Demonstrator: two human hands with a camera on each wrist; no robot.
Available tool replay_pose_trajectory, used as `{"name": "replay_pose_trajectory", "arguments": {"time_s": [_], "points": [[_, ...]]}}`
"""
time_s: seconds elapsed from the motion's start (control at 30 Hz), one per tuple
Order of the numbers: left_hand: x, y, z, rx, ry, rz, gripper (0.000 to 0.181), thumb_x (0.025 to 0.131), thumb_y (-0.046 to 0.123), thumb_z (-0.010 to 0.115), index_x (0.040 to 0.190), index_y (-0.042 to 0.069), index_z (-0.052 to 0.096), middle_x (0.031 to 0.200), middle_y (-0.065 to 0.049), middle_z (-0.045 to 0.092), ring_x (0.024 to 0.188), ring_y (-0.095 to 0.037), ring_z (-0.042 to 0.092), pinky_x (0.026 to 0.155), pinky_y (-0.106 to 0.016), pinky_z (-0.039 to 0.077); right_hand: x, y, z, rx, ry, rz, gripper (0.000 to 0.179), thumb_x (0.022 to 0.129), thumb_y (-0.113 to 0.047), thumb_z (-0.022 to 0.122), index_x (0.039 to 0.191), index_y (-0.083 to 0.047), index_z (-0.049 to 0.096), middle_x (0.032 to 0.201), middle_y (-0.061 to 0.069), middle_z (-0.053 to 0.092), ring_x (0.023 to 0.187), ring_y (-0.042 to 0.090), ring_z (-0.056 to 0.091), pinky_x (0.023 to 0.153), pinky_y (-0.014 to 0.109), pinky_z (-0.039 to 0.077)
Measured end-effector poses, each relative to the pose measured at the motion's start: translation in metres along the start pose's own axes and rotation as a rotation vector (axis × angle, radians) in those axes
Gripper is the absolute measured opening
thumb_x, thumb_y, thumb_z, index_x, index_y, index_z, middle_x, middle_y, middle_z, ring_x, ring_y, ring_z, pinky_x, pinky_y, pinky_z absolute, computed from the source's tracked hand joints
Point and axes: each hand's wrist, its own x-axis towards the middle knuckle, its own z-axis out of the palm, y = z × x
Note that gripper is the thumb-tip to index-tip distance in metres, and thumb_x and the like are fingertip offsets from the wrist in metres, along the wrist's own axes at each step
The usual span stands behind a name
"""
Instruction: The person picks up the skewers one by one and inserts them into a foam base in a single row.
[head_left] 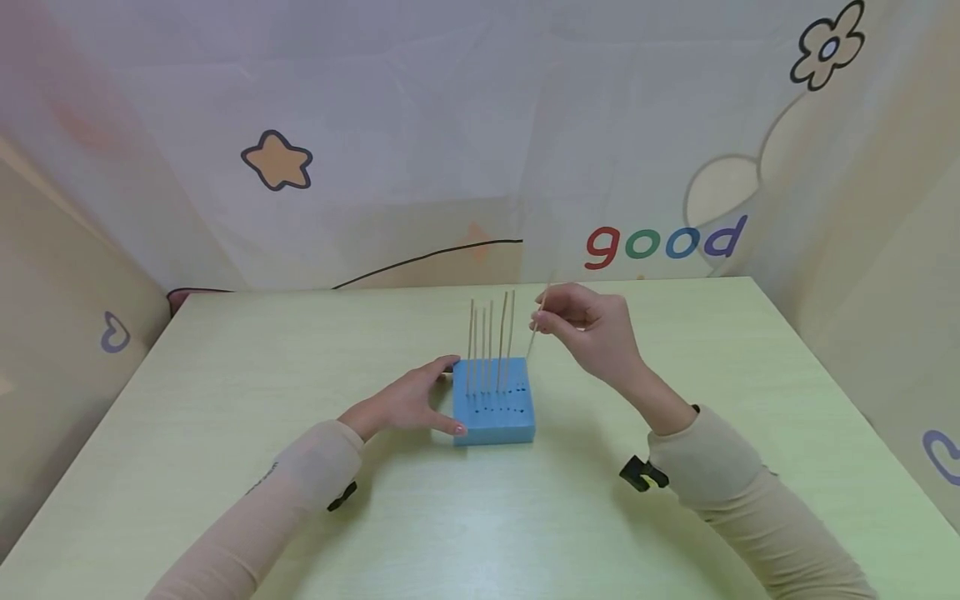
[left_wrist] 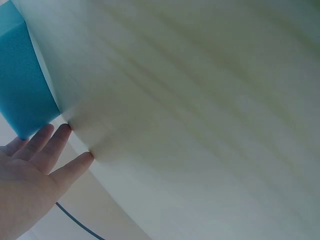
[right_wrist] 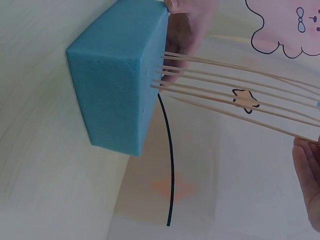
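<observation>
A blue foam block [head_left: 495,421] lies on the table, its top dotted with small holes. Several thin wooden sticks [head_left: 491,342] stand upright in it, in a row toward its left and middle. My left hand [head_left: 408,398] rests at the block's left side, thumb at the front corner and fingers at the back corner; in the left wrist view those fingers look straight and spread. Between thumb and fingers my right hand [head_left: 596,333] pinches another wooden stick [right_wrist: 240,117], held slightly tilted above the block's back right corner. Whether its lower tip touches the foam I cannot tell.
The pale table [head_left: 225,375] runs back to a printed curtain [head_left: 420,167] with a star and the word "good". Curtain sides stand at left and right. Black straps with buckles [head_left: 643,473] hang at both wrists.
</observation>
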Motion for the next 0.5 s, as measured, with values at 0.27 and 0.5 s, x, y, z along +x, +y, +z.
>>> {"name": "replay_pose_trajectory", "arguments": {"time_s": [0.27,0.5], "points": [[0.0,0.0,0.0,-0.004,-0.003,-0.006,0.104,0.065,0.038,0.081,0.143,0.006,0.021,0.141,-0.011,0.034,0.128,-0.026,0.033,0.106,-0.041,0.025,-0.003,0.002,0.011,-0.047,-0.016,-0.065,0.01,0.078,0.005,0.068,0.087,0.003,0.065,0.078,0.01,0.067,0.069,0.016,0.066,0.068,0.021,0.052],[-0.001,0.0,0.0,-0.007,0.0,-0.003,0.104,0.065,0.038,0.081,0.143,0.005,0.02,0.141,-0.013,0.034,0.128,-0.028,0.033,0.106,-0.043,0.025,-0.005,0.006,0.017,-0.06,-0.037,-0.08,0.011,0.077,0.005,0.068,0.087,0.003,0.065,0.078,0.01,0.067,0.069,0.018,0.066,0.067,0.026,0.053]]}}
